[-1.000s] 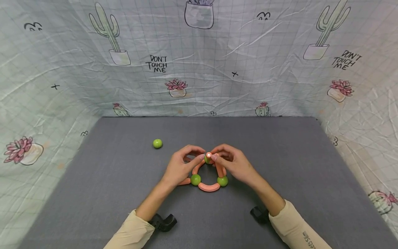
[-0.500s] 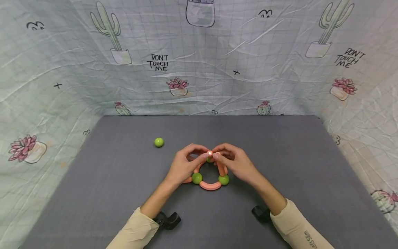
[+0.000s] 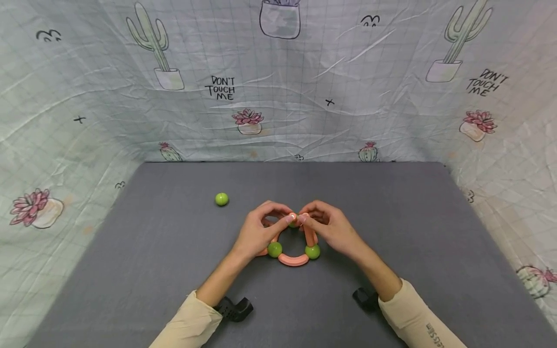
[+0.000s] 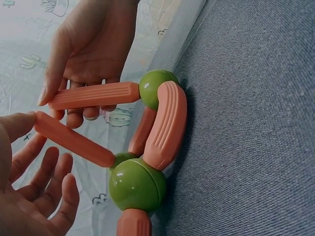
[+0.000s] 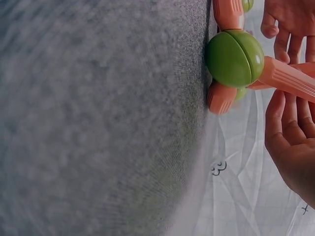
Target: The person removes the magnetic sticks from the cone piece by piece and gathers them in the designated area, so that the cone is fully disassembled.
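Green balls and curved orange sticks form a ring on the table, with a green ball [image 3: 274, 249] at its left, another green ball [image 3: 312, 251] at its right and one at the back. My left hand [image 3: 252, 232] pinches the upper end of an orange building stick [image 4: 74, 139] that rises from the back ball. With thumb and fingers, my right hand [image 3: 330, 229] holds the top of a second orange building stick [image 4: 96, 95], which stands on the right ball. The two tips are close together above the ring. A curved orange stick [image 3: 293, 260] joins the two front balls.
A loose green ball [image 3: 222, 199] lies on the grey table [image 3: 174, 212], behind and left of the ring. Another orange stick [image 4: 134, 223] sticks out from the left ball. A printed cloth [image 3: 278, 96] hangs around the back and sides.
My left hand has shifted slightly right, toward the right hand, and the end of its stick has tilted a little. The right hand and the ring stay nearly the same.
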A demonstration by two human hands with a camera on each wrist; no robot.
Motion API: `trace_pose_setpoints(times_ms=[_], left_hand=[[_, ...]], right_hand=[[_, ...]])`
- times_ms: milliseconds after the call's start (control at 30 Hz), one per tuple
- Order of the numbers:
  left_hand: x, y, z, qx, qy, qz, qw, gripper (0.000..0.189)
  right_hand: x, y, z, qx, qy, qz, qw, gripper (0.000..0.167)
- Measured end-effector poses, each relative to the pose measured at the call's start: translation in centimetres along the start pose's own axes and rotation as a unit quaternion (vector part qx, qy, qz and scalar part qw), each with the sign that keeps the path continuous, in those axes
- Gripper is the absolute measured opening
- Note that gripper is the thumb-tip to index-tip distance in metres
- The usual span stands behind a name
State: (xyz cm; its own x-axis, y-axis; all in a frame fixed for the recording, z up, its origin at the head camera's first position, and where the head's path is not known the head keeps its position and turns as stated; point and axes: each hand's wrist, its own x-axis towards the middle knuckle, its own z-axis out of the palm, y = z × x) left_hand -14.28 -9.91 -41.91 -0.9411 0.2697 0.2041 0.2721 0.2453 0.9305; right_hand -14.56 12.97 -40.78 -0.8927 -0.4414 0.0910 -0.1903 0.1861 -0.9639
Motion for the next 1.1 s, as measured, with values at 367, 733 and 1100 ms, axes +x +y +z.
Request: trace_pose_setpoints(times_ms=[367,733,1100], left_hand=[[-1.2,-0.4,-0.6,0.026,-0.011,-0.01,0.9996,0.018],[-1.7,-0.6,-0.7,0.049,-0.048,-0.008,0.9976,0.024],[-2.3,-1.3,-0.6,0.045,-0.077,0.006,0.996,0.032]], right_hand=[[0.0,0.4,-0.1,0.012,-0.001,-0.008,0.9999,0.026],[-0.6,0.2,-1.0,-0.017,0.013,-0.014,0.9997,0.02],[-1.0,0.5,-1.6,-0.031,0.014,-0.025,0.9991,0.015]])
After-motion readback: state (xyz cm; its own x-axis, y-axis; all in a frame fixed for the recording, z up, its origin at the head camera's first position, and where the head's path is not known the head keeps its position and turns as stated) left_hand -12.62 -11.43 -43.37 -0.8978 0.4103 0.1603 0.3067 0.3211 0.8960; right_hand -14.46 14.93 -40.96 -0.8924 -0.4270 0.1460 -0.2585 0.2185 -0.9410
